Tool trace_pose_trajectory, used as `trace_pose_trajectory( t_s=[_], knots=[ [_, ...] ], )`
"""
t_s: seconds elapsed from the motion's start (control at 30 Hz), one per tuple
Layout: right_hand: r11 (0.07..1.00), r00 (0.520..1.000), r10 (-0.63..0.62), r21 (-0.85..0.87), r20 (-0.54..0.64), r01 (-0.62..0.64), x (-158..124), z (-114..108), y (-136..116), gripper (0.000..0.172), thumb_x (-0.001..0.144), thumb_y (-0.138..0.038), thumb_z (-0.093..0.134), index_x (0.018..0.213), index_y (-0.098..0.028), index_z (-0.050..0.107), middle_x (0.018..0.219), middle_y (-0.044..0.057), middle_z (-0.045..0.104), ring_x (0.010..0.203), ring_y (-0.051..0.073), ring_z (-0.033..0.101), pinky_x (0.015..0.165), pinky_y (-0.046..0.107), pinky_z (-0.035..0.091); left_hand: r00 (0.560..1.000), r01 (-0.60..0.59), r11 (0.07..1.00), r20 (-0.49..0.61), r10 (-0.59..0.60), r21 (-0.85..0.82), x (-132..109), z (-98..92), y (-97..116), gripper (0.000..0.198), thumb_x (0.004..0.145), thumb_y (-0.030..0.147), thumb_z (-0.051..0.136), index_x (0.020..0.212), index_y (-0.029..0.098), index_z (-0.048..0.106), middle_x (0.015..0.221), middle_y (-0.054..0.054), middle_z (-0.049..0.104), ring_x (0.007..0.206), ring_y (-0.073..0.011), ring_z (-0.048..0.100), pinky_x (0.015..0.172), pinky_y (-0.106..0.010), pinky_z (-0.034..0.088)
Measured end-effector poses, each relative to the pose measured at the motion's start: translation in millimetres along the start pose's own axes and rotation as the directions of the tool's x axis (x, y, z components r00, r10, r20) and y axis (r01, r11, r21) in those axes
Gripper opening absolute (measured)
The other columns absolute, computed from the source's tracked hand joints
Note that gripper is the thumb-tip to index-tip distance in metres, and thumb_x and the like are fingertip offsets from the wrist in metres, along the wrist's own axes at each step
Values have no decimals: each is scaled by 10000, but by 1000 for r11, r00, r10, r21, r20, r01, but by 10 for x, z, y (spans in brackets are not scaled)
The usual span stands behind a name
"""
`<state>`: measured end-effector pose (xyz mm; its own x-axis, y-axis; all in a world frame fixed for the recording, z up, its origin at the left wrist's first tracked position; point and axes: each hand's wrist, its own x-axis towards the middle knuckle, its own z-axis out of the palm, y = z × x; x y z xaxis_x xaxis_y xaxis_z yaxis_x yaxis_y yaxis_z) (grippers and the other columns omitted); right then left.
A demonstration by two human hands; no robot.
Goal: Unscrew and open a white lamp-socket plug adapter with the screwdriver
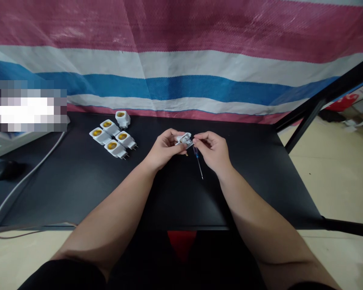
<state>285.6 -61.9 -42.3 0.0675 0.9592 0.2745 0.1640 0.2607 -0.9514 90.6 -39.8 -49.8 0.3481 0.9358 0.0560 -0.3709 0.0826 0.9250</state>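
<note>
My left hand (166,148) is closed round an opened white plug-in lamp socket housing (186,140), whose inside faces up. My right hand (213,150) is at the housing's right edge, thumb and fingertips pinched together; what they hold, if anything, is too small to make out. Below those fingertips, a screwdriver (199,161) with a dark blue handle points its metal tip toward me. Whether it lies on the table or hangs from the hand I cannot tell. A small brass-coloured bit (186,153) shows just under the housing.
Several white plug-in lamp sockets (112,146) with brass-coloured insides stand at the left on the black table (181,201). Farther left are a grey cable (33,171) and a black mouse (4,170). A striped plastic sheet (181,60) hangs behind; a black metal frame (320,100) rises at the right.
</note>
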Motion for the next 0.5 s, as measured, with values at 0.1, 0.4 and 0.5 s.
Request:
trace_pose_trajectory(
  t_s=[0.1,0.4,0.5],
  knots=[
    [1000,1000,4,20,-17,-3,4,15,9,129,896,-350,804,950,-234,785,967,49,827,838,208,776,788,405,618,1000,2,1000,2,-2,2,0,-1,-4,449,729,251,984,1055,189,681,976,-12,782,839,-125,760,728,-224,679],
    [998,998,34,58,-59,-31,-5,49,4,135,883,-351,808,949,-234,793,1033,55,816,898,207,757,849,412,629,1000,-4,1000,16,4,-10,1,-3,-16,459,731,255,987,1058,197,672,989,-6,780,835,-119,755,754,-238,686],
    [997,996,43,70,-73,-38,-8,64,3,160,873,-378,816,943,-236,792,1024,56,808,863,198,737,793,390,620,999,-10,999,30,11,-31,-3,4,-15,461,732,238,991,1060,194,670,997,-1,777,842,-111,755,754,-226,683]
  ],
)
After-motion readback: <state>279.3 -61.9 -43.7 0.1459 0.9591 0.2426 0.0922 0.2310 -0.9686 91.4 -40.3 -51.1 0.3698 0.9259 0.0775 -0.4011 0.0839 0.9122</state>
